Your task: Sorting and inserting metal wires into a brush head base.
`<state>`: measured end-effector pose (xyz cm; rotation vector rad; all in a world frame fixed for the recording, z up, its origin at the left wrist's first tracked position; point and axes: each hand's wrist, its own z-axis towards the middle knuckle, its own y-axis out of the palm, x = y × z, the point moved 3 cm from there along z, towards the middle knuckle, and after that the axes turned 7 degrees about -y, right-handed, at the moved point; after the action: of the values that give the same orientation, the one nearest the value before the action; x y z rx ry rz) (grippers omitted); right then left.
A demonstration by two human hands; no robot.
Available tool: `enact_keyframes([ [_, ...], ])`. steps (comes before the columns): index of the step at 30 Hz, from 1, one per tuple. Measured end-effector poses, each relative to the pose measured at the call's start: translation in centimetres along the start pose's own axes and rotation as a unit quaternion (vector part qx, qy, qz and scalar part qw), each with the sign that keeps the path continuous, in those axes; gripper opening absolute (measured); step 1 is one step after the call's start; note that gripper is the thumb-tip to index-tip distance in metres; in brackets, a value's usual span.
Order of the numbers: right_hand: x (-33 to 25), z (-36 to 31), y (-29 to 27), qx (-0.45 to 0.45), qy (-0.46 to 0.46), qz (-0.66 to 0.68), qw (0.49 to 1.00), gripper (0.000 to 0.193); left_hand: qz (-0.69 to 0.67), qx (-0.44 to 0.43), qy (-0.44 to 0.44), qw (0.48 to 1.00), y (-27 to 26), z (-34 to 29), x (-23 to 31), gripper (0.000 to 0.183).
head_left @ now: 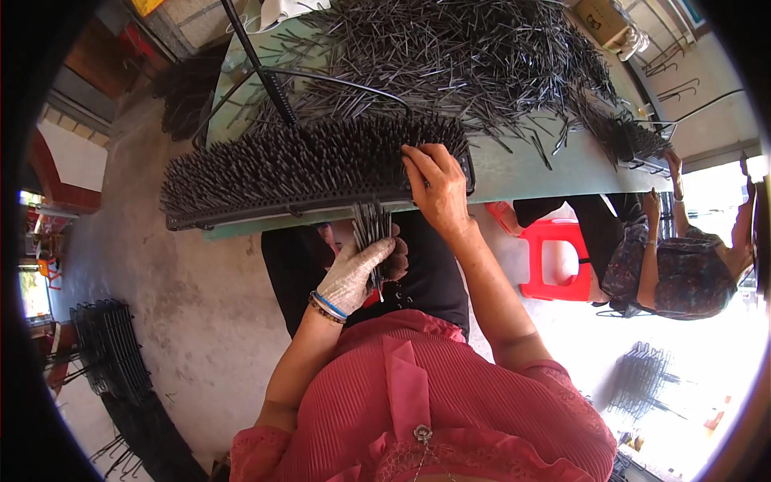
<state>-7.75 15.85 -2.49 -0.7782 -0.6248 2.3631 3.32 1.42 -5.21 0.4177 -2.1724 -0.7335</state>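
My left hand [347,277], in a pale work glove, is wrapped round a bundle of thin dark rods [371,227] in front of my lap. Straight ahead, a long black perforated rack [241,214] rests along the table's near edge, densely filled with upright dark rods [281,161]. At the rack's right end is my bare right hand [440,191], its fingers bent and closed among the rods. Whatever lies between those fingertips is hidden.
A large heap of loose dark rods [482,56] covers much of the green table [514,173]. At right a co-worker [683,269] handles a smaller filled rack [638,145], near a red stool [554,257]. Black racks [112,345] are stacked on the floor at left.
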Motion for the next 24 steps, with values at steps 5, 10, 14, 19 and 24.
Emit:
enact_keyframes([
  [5,-0.3,0.2,-0.5,-0.026,-0.002,-0.025,0.999,0.021,-0.013,0.004,0.004,1.0,-0.1,0.0,0.0,0.025],
  [10,-0.7,-0.2,-0.9,-0.017,0.078,0.069,0.994,0.02,-0.028,0.009,0.043,0.999,-0.1,-0.2,0.4,0.024],
  [14,-1.9,-3.9,-1.4,0.065,0.352,0.382,0.852,0.034,-0.082,0.025,0.171,0.981,1.9,-0.2,2.9,0.027],
  [19,-7.1,-5.5,2.1,0.18,0.507,0.71,0.455,0.06,0.147,0.001,0.322,0.935,4.2,1.9,1.9,0.012],
  [24,-5.7,-7.3,2.1,0.174,0.538,0.664,0.489,0.057,0.133,0.016,0.312,0.941,3.5,2.8,0.4,0.02],
])
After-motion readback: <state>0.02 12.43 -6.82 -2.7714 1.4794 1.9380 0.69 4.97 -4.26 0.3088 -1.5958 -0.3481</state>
